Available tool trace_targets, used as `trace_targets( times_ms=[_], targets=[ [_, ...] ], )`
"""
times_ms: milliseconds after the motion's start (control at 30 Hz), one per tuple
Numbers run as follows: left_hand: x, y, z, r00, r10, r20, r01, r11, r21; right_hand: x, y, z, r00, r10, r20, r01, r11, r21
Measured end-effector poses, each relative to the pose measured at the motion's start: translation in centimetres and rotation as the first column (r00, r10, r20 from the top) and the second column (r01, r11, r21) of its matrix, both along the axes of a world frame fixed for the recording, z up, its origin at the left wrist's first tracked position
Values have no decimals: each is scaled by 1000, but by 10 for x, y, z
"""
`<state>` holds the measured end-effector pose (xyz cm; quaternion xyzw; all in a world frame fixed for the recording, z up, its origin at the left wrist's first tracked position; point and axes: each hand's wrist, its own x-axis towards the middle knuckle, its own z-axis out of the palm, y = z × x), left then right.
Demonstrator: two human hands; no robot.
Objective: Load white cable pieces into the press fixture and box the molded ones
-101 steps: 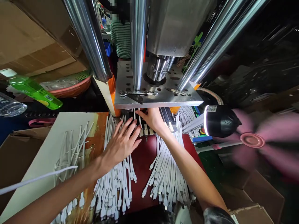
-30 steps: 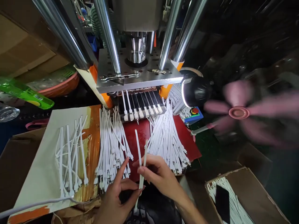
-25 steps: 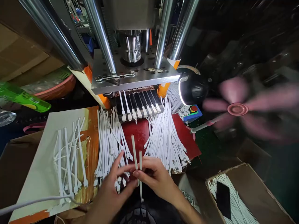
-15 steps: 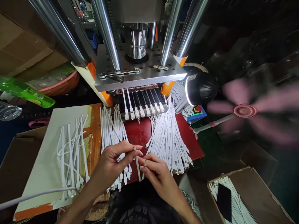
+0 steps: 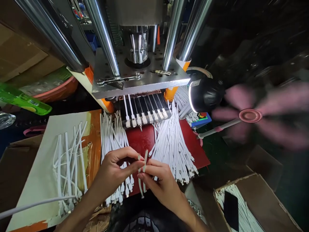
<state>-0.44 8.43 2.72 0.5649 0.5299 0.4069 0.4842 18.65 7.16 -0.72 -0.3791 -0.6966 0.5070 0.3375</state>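
My left hand [image 5: 120, 166] is closed, thumb and forefinger pinching a flat white cable [image 5: 140, 185] near its upper end. My right hand [image 5: 163, 177] is also closed, gripping a second flat white cable [image 5: 146, 156] whose end sticks up above the fingers. The two cables are side by side, their lower parts hanging toward my lap. Beyond the hands sits a black slotted mould [image 5: 142, 104] with white connector pieces along its front edge and two white strips lying in its left slots. A left bundle of white cables [image 5: 113, 129] and a right bundle [image 5: 171, 145] flank the hands.
Above the mould is a steel press plate [image 5: 142, 84] bearing a wrench [image 5: 118, 79]. A lit lamp [image 5: 202, 96] and a spinning pink fan [image 5: 250, 115] stand to the right. Loose cables lie on a board [image 5: 43, 161]. A cardboard box [image 5: 270, 199] holds cables and a black phone [image 5: 231, 211].
The end of the cable in my right hand has risen and now stands upright beside the other cable. The view has shifted slightly; the fan blades keep turning.
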Motion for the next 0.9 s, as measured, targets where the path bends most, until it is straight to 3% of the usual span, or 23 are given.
trace_targets(
  times_ms=[167, 300, 400, 500, 600, 733, 833, 900],
  targets=[
    [-2, 3, -3, 999, -49, -22, 48, 998, -37, 1, 8, 1, 1000, -3, -14, 3, 1000, -15],
    [-1, 8, 1, 993, -80, -91, 85, 995, 51, -7, 4, -10, 999, -28, -29, 26, 998, -53],
    [-5, 27, 6, 984, 63, -168, -38, 988, 149, -8, -6, -21, 1000, 19, 9, -17, 987, -161],
    [-10, 65, 4, 942, 214, -259, -149, 957, 250, 6, 4, -14, 974, 219, 56, -203, 956, -209],
    [-10, 115, -6, 891, 239, -385, -98, 931, 351, 27, 54, 14, 952, 284, 114, -264, 951, -159],
    [-6, 164, -18, 824, 327, -462, -126, 901, 414, 30, 154, 46, 977, 135, 165, -140, 990, 21],
    [-8, 165, -20, 812, 399, -427, -219, 885, 410, 9, 212, 46, 979, 127, 160, -139, 988, 69],
    [-13, 151, -20, 834, 365, -412, -165, 880, 445, -7, 234, 38, 979, 159, 124, -169, 983, 74]
  ],
)
